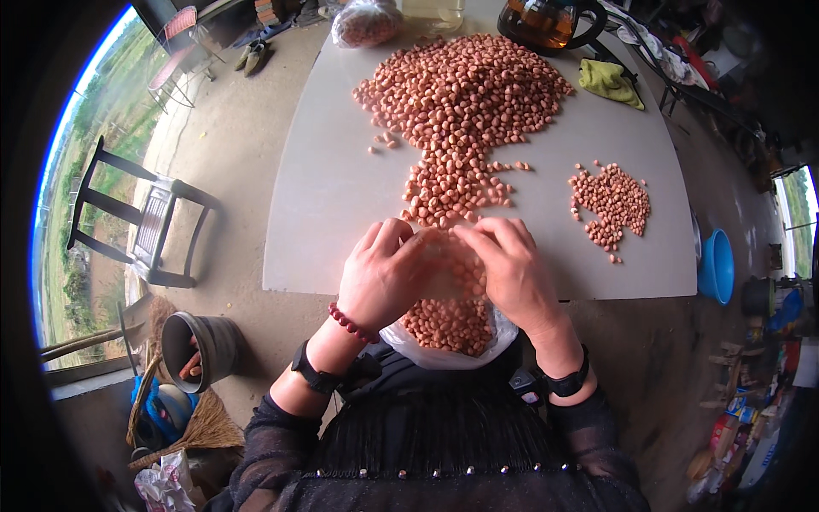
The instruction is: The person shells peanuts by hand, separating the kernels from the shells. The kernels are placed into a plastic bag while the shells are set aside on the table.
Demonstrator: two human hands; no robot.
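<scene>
A large heap of shelled peanuts (467, 89) lies on the pale table (339, 192), with a trail of nuts running down towards its near edge. Both hands are at the end of that trail, fingertips bent inwards and blurred. My left hand (387, 269), with a red bead bracelet at the wrist, is beside my right hand (512, 265); what their fingers pinch is unclear. Below them a white plastic bag (393, 336) filled with peanuts stands open at the table edge. A smaller pile of peanuts (614, 201) sits to the right.
At the far side stand a tied clear bag (368, 24), a glass pot of amber liquid (544, 25) and a yellow-green cloth (611, 83). A wooden chair (150, 217) and a dark bucket (205, 352) are on the left floor. A blue basin (716, 265) is at the right.
</scene>
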